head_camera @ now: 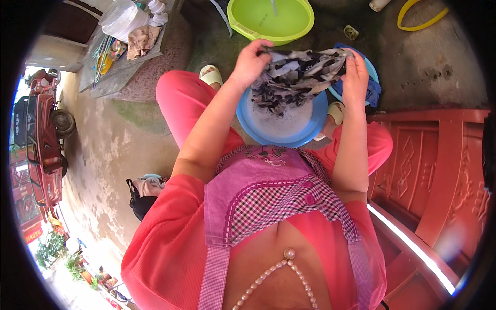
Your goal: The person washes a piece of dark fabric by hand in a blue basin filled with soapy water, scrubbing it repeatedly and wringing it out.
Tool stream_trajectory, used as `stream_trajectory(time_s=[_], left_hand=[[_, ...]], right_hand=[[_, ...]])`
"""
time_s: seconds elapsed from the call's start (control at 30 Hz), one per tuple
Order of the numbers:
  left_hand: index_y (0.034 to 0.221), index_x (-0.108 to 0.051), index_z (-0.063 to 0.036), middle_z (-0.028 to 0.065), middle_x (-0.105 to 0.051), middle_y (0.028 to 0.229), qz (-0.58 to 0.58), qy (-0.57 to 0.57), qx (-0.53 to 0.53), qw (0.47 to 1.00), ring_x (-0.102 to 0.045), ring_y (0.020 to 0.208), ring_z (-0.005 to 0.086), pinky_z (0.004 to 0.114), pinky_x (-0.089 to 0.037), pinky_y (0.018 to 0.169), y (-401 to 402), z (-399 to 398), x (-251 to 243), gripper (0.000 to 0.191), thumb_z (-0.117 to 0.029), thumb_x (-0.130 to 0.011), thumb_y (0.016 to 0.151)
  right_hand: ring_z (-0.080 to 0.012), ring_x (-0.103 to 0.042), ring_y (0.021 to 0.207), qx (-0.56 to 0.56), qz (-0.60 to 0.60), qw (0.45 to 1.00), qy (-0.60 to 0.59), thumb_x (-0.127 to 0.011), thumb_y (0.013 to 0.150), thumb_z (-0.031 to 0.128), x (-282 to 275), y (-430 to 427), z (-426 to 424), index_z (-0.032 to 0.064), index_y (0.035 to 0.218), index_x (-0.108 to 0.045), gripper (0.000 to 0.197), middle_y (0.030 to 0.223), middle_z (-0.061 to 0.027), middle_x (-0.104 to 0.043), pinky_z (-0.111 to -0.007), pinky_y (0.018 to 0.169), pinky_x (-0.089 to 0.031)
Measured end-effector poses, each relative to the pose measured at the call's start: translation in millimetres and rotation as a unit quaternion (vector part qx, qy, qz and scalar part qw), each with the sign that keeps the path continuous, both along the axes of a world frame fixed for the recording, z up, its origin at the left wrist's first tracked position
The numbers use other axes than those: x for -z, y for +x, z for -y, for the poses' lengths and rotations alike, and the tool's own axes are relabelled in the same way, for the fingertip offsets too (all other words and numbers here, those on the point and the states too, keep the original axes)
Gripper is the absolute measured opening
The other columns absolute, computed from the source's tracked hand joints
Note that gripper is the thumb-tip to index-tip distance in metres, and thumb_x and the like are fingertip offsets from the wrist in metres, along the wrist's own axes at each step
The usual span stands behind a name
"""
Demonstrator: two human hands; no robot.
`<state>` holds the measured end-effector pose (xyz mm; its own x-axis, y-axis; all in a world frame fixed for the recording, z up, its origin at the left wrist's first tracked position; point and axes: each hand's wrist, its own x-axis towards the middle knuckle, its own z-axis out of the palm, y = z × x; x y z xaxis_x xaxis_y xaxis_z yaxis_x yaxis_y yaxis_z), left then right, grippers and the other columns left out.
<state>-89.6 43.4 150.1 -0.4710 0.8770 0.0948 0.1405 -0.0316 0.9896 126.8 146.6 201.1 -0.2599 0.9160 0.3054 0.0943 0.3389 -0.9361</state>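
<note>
A wet-looking patterned cloth in black, grey and white (298,75) is stretched between my two hands. My left hand (254,62) pinches its left end, and my right hand (355,75) grips the right end. The cloth's lower folds hang over a blue plastic basin (285,140) of whitish, foamy water between my legs. Beyond the cloth stands a lime-green basin (271,21) with water in it. Right of my right hand, a light-blue basin (372,71) holds dark-blue fabric (374,92), part of which hangs over the rim.
A stone slab (130,73) at the upper left bears clear plastic tubs (124,19), hangers and a brown cloth (143,40). A red carved door (414,162) is close on my right. Clothes (149,188) lie behind at left. A yellow hose (422,28) lies at upper right.
</note>
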Motion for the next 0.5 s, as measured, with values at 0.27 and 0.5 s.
stream_trajectory(time_s=[0.27, 0.5], left_hand=[[0.106, -0.055, -0.0097, 0.0123, -0.058, 0.093, -0.217, -0.121, 0.083, 0.965, -0.057, 0.085, 0.0270, 0.035, -0.045, 0.074, 25.5, -32.6, 13.6, 0.043, -0.011, -0.066, 0.064], [0.084, -0.056, -0.0025, 0.0176, -0.059, 0.082, -0.155, -0.318, -0.196, 0.914, -0.059, 0.077, 0.0318, 0.038, -0.047, 0.067, -2.8, -7.3, 84.6, 0.018, -0.012, -0.060, 0.070]], right_hand=[[-0.0080, -0.052, 0.078, -0.226, 0.070, 0.968, -0.081, -0.053, 0.078, 0.003, 5.3, -38.3, 13.4, 0.0010, 0.095, -0.060, 0.019, 0.086, -0.0018, -0.058, -0.021, 0.070, -0.041], [-0.0104, -0.051, 0.082, -0.218, 0.089, 0.969, -0.077, -0.052, 0.071, -0.005, -3.1, -26.3, 25.6, 0.0041, 0.098, -0.059, 0.029, 0.090, -0.0017, -0.056, -0.023, 0.074, -0.041]])
